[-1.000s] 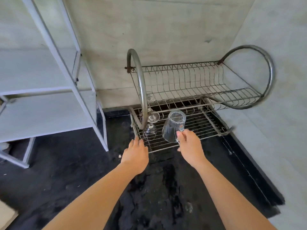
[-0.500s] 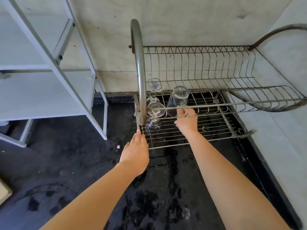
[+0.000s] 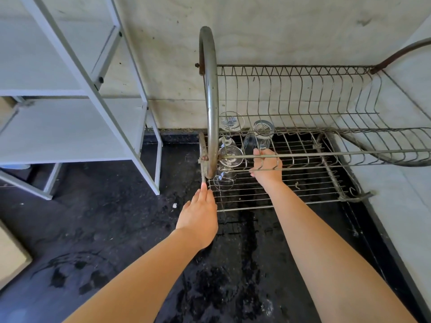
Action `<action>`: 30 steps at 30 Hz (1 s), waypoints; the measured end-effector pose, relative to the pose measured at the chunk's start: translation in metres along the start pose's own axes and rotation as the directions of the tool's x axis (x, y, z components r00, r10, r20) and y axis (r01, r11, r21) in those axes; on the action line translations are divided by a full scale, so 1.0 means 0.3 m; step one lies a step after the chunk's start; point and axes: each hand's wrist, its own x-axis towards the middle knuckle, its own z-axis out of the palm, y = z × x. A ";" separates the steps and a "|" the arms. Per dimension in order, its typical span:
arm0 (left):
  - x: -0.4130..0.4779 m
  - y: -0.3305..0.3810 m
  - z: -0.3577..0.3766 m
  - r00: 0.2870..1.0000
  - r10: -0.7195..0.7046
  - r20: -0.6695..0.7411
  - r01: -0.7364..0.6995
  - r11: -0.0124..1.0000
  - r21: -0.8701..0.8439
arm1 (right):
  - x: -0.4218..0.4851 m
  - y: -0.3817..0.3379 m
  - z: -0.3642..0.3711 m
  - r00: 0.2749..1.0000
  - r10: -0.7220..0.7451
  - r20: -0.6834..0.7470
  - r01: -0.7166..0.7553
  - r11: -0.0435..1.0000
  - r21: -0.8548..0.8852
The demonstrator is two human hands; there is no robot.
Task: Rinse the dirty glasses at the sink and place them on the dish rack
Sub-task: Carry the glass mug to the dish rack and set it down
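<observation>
A two-tier metal dish rack (image 3: 303, 157) stands on the black counter against the wall. My right hand (image 3: 267, 167) reaches under the upper tier and holds a clear tumbler (image 3: 260, 136), upside down, on the lower wire shelf. Two stemmed glasses stand upside down to its left: one (image 3: 231, 123) at the back, one (image 3: 227, 169) nearer the front. My left hand (image 3: 199, 216) rests at the rack's front left corner, fingers together, fingertips touching the frame, holding nothing.
A white metal shelf unit (image 3: 77, 117) stands at the left on the wet black counter (image 3: 140, 252). A pale wall closes the right side. The rack's upper plate tier (image 3: 326, 94) overhangs the lower shelf. A cardboard corner (image 3: 11, 257) shows at the left edge.
My right hand carried the tumbler from the rack's front into the lower tier, behind the front rail, and set it upside down beside the stemmed glasses. My left hand stayed at the front corner.
</observation>
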 end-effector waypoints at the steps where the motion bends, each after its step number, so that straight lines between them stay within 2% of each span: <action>1: 0.001 -0.001 0.001 1.000 -0.002 0.003 0.002 1.000 0.001 | -0.002 0.000 -0.003 1.000 0.012 0.004 -0.012 1.000 -0.014; 4: 0.003 -0.003 0.001 1.000 -0.006 0.023 0.006 1.000 0.016 | -0.013 -0.012 -0.002 0.994 -0.105 -0.028 0.103 0.993 -0.055; 8: -0.006 0.002 -0.015 0.998 -0.023 0.059 0.023 1.000 0.005 | -0.059 -0.018 -0.025 0.989 -0.131 -0.065 0.118 0.978 -0.172; 13: -0.009 0.000 -0.038 0.992 -0.019 0.128 0.038 0.989 -0.141 | -0.175 0.018 -0.046 0.985 -0.132 -0.107 0.125 0.990 -0.071; 18: -0.119 -0.086 -0.070 1.000 0.009 -0.013 -0.011 0.991 -0.132 | -0.400 0.025 0.006 0.959 -0.254 -0.128 0.254 0.967 -0.018; 24: -0.389 -0.318 -0.049 0.981 -0.177 -0.084 0.166 0.977 -0.131 | -0.680 -0.017 0.230 0.912 -0.401 0.086 0.405 0.913 -0.039; 27: -0.582 -0.485 -0.029 0.953 -0.280 -0.118 0.267 0.956 -0.120 | -0.848 -0.055 0.385 0.854 -0.448 0.265 0.487 0.867 -0.104; 30: -0.817 -0.667 0.018 0.910 -0.399 -0.111 0.381 0.911 -0.156 | -1.050 -0.087 0.552 0.758 -0.463 0.460 0.590 0.787 -0.181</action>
